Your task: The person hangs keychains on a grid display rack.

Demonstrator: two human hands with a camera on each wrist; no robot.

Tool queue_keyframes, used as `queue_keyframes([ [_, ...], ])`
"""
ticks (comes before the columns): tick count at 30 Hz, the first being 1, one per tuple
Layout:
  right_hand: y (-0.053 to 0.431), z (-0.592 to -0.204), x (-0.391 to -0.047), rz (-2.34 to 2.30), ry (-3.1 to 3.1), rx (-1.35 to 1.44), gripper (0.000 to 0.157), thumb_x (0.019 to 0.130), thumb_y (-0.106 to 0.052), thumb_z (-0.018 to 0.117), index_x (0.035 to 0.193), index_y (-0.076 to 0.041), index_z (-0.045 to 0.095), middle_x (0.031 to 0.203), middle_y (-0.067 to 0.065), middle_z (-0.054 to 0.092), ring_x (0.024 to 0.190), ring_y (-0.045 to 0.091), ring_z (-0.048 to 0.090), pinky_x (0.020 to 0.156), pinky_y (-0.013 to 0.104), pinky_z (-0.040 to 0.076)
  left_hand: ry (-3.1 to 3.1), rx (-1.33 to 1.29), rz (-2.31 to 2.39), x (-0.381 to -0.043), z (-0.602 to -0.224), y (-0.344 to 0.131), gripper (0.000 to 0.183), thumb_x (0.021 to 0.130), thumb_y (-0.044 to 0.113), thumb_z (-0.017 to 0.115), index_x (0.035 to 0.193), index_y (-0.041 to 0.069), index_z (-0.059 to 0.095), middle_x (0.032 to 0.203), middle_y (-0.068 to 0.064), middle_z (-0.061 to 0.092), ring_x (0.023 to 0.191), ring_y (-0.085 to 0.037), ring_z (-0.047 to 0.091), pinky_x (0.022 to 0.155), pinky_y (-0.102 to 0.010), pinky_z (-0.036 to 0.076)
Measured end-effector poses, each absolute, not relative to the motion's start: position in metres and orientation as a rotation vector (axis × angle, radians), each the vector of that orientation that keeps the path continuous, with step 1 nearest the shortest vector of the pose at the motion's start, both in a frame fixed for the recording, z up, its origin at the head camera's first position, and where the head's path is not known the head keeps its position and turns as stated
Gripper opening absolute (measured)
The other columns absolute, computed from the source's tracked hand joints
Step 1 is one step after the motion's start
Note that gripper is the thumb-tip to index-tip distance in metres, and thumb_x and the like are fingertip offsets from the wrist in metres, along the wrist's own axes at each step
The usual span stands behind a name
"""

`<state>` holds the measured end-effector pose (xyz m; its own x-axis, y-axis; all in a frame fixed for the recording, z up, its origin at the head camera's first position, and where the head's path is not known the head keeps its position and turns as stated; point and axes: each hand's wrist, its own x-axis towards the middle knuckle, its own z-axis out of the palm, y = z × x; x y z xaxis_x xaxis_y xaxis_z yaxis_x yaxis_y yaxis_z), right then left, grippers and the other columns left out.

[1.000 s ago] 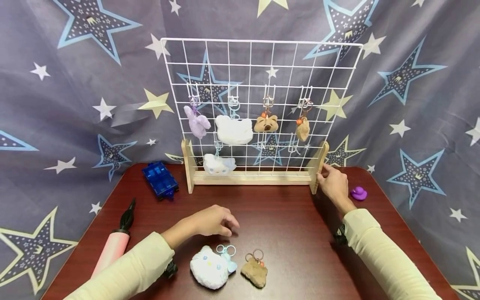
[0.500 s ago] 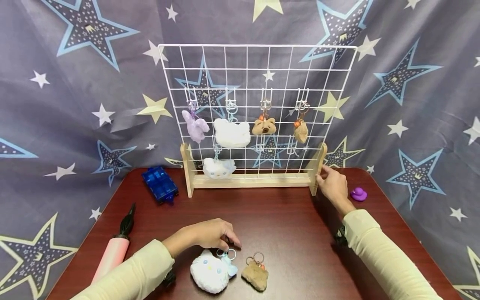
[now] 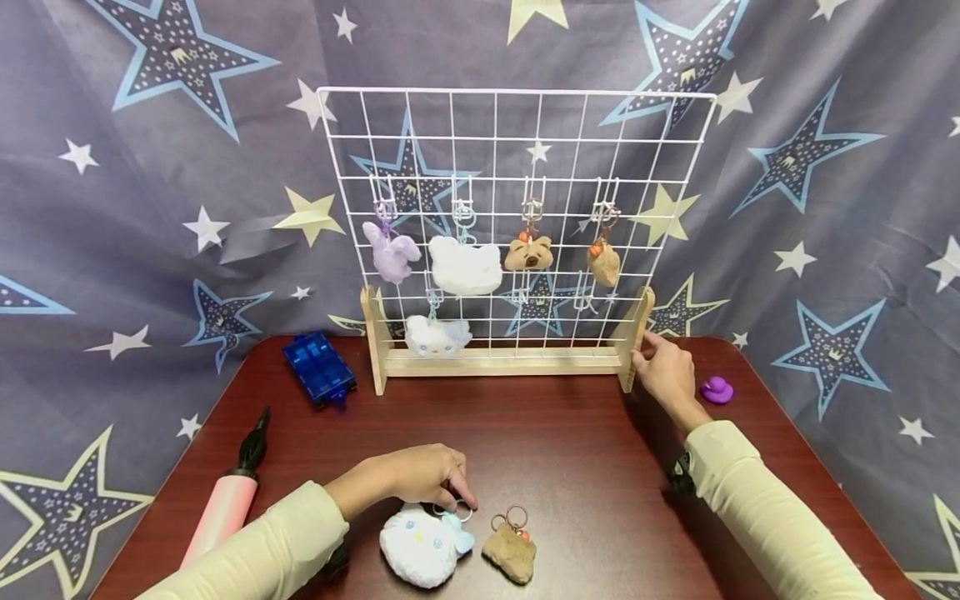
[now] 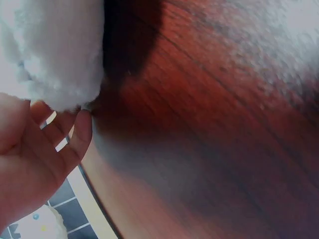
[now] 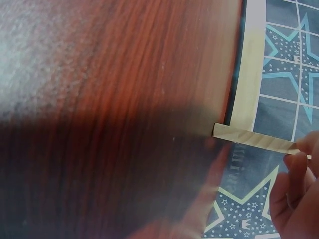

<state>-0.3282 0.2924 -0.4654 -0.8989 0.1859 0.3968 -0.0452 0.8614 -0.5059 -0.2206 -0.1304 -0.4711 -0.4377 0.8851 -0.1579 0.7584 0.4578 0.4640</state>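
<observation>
On the dark red table, my left hand reaches down with curled fingers and pinches the key ring of a white plush keychain. The left wrist view shows that plush against the fingertips. A brown plush keychain lies just right of it, untouched. My right hand grips the right wooden post of the white wire grid stand. In the right wrist view its fingers sit at the stand's wooden foot.
Several plush keychains hang on the grid: a purple bunny, a white cat head, a bear. A blue box, a pink pump and a purple duck lie near the table's edges. A star cloth hangs behind.
My left hand has moved toward me and down onto the white keychain's ring. The right hand has stayed on the stand's post.
</observation>
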Motion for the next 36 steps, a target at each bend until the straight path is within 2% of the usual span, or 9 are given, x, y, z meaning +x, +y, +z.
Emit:
queue_keyframes([
  [24,0.2907,-0.4641,-0.3274,0.737,-2.59,-0.117,0.046,0.092,-0.022,0.068,0.137,-0.014,0.065,0.094,0.013,0.079,0.097,0.045,0.072,0.082,0.058,0.052,2.357,1.372,0.519,-0.2239,-0.4798,-0.1382,0.025,0.086,0.014,0.078,0.107,0.027,0.081,0.09,0.013,0.065,0.081,0.008,0.05,0.074,-0.01,0.043],
  [32,0.2904,-0.4639,-0.3268,0.734,-2.588,-0.101,0.046,0.092,-0.021,0.068,0.136,-0.012,0.065,0.093,0.014,0.079,0.094,0.045,0.072,0.08,0.058,0.052,2.389,1.281,0.509,-0.219,-0.4759,-0.1386,0.016,0.085,0.011,0.08,0.095,0.023,0.075,0.087,0.013,0.06,0.08,0.007,0.052,0.075,-0.011,0.046],
  [36,0.2898,-0.4637,-0.3265,0.731,-2.586,-0.095,0.045,0.091,-0.021,0.068,0.136,-0.012,0.066,0.093,0.014,0.079,0.094,0.044,0.073,0.079,0.057,0.052,2.363,1.283,0.512,-0.2188,-0.4752,-0.139,0.02,0.089,0.01,0.077,0.101,0.025,0.076,0.091,0.012,0.062,0.083,0.007,0.054,0.077,-0.012,0.046],
])
